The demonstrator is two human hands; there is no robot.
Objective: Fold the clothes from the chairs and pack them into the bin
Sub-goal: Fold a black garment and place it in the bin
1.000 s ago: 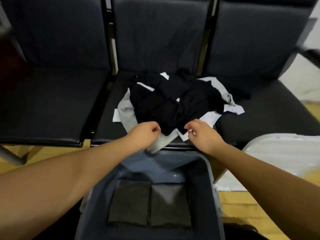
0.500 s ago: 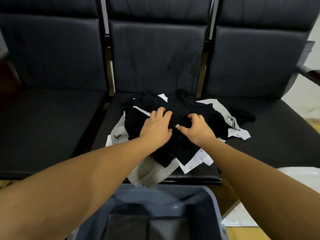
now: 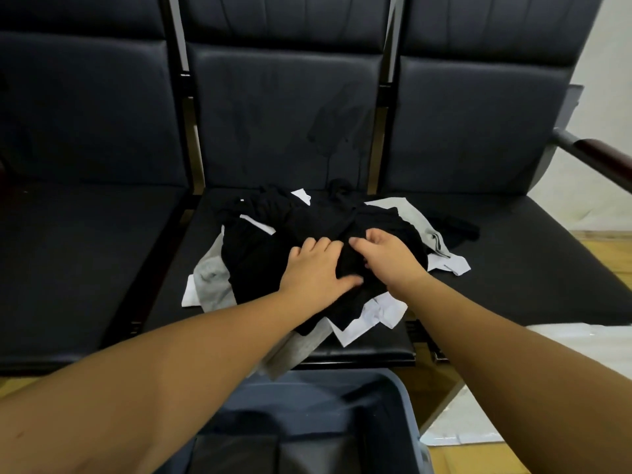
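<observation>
The clothes (image 3: pixel 307 241), a heap of black, grey and white pieces, lie on the middle chair (image 3: pixel 280 107), grey and white edges hanging over its front lip. Both hands sit on the heap's black top piece: the left hand (image 3: pixel 316 268) pinches a fold between thumb and fingers, and the right hand (image 3: pixel 388 260) has a narrow grip, fingers curled into the same fold. The bin (image 3: pixel 407 415) stands on the wood floor (image 3: pixel 547 456) just in front of the chair, with folded dark cloth inside. The seats either side of the chair are bare. No writing is readable.
</observation>
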